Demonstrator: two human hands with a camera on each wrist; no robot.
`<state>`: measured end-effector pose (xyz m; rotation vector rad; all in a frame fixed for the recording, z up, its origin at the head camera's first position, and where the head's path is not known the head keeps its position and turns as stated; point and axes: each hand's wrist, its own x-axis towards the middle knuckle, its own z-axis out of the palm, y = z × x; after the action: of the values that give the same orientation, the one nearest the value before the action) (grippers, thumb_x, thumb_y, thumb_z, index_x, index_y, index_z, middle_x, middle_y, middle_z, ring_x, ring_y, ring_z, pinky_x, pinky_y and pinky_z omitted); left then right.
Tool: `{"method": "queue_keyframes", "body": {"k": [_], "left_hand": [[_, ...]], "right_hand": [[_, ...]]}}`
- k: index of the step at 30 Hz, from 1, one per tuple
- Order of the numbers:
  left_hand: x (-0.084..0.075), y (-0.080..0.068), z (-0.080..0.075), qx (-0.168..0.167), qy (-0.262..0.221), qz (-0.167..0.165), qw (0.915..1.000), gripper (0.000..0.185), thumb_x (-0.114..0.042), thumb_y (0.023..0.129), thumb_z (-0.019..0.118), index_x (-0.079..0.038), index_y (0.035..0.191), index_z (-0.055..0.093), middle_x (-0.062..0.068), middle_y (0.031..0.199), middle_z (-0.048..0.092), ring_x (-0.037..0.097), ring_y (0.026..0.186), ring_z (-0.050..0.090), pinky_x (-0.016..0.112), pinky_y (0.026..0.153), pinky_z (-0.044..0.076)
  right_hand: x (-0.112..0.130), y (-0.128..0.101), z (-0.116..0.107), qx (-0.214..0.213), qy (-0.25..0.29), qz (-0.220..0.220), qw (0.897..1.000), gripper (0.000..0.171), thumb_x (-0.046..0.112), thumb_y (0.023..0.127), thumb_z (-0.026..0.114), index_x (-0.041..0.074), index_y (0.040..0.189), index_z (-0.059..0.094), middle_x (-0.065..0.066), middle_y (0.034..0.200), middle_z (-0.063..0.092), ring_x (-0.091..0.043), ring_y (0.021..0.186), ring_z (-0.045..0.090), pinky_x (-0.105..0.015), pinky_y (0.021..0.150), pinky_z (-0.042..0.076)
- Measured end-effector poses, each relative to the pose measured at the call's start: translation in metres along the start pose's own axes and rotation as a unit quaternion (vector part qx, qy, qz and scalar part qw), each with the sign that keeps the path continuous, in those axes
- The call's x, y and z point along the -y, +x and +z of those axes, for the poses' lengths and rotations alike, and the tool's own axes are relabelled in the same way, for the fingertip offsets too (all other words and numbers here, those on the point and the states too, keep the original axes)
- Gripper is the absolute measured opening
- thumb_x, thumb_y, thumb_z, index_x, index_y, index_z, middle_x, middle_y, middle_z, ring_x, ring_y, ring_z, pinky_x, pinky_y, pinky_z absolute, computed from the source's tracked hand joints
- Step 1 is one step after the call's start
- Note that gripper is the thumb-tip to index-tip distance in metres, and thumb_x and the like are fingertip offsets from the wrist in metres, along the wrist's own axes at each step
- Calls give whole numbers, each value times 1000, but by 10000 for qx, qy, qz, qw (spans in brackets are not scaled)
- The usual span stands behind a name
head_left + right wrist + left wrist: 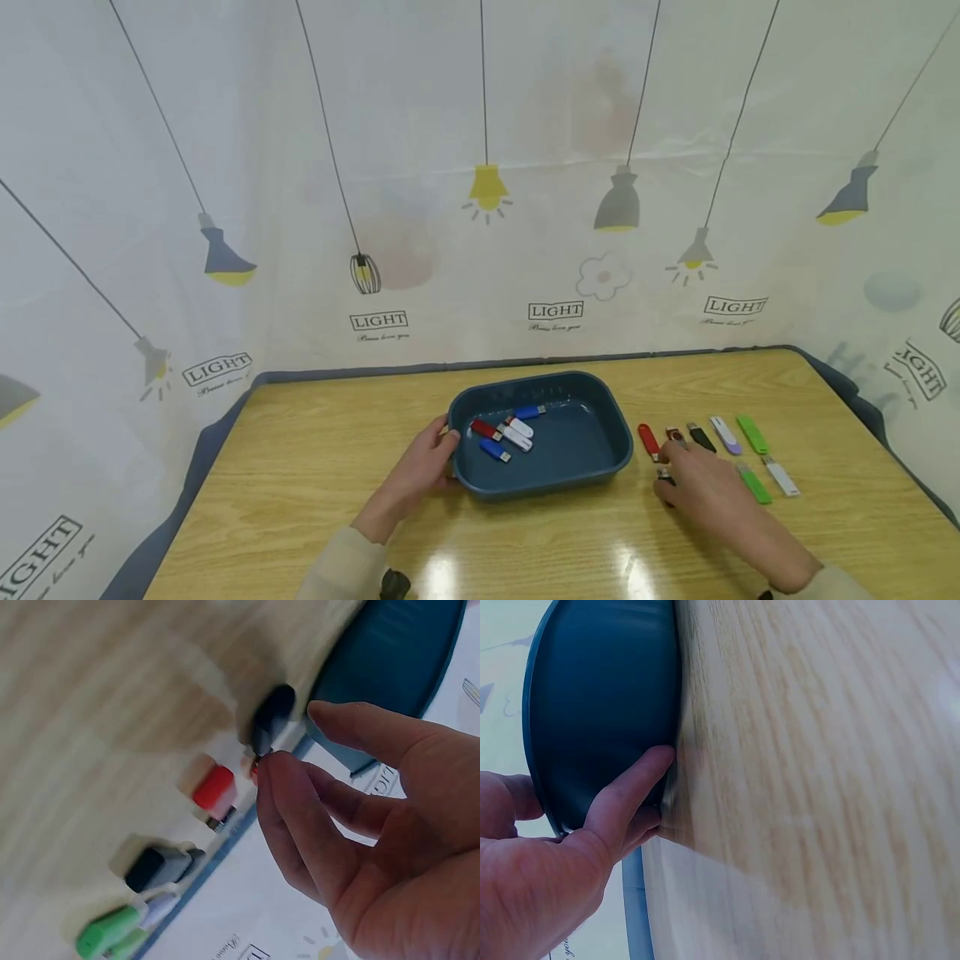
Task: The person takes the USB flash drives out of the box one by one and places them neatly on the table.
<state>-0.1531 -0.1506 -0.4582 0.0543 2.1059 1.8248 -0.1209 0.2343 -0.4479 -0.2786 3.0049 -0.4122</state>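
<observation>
My left hand [426, 457] grips the left end of a dark blue plastic tray [558, 486], thumb over the rim and fingers against its outer wall. In the left wrist view, those fingers [634, 791] reach down to where the tray meets the table. Several USB sticks lie in the tray, among them a red one [486, 429] and a blue one [495, 450]. To the right of the tray, my right hand [708, 483] reaches down over a black USB stick [274, 712]. In the right wrist view its thumb and index finger are apart, close to the stick.
Around the right hand lie more USB sticks: a red one [648, 442], a black one [701, 437], a white-and-purple one [725, 435], a green one [752, 434] and a white one [781, 476]. A lamp-printed curtain [465, 267] surrounds the wooden table [322, 433].
</observation>
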Motion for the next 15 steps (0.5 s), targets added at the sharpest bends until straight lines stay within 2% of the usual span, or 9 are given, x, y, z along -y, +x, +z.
{"method": "queue_keyframes", "body": {"k": [3, 7, 10, 15], "left_hand": [[0, 0, 0, 25, -36, -6, 10000, 55, -20, 113, 38, 4, 161, 23, 35, 154, 39, 43, 121, 61, 53, 85, 61], [0, 1, -1, 48, -70, -25, 10000, 54, -20, 113, 38, 2, 161, 23, 34, 154, 39, 43, 122, 60, 53, 86, 61], [1, 2, -2, 59, -34, -11, 10000, 54, -20, 113, 37, 2, 161, 24, 34, 154, 40, 42, 121, 60, 52, 86, 61], [1, 2, -2, 45, 22, -2, 10000, 54, -20, 113, 38, 3, 160, 25, 34, 153, 41, 42, 120, 61, 52, 85, 61]], "right_hand": [[2, -2, -5, -254, 50, -82, 9996, 28, 17, 89, 80, 0, 109, 68, -9, 93, 66, -25, 81, 64, -38, 58, 53], [7, -4, -10, -939, 116, -371, 9948, 23, 15, 88, 82, 4, 104, 70, -5, 85, 62, -17, 71, 59, -28, 49, 45], [13, -2, -13, -1360, 145, -604, 9888, 17, 14, 89, 81, 7, 101, 72, -2, 84, 62, -12, 69, 57, -25, 49, 43], [32, 5, -20, -1416, 293, -835, 9860, 13, 16, 92, 78, 10, 104, 73, 2, 87, 61, -11, 71, 57, -27, 55, 47]]}}
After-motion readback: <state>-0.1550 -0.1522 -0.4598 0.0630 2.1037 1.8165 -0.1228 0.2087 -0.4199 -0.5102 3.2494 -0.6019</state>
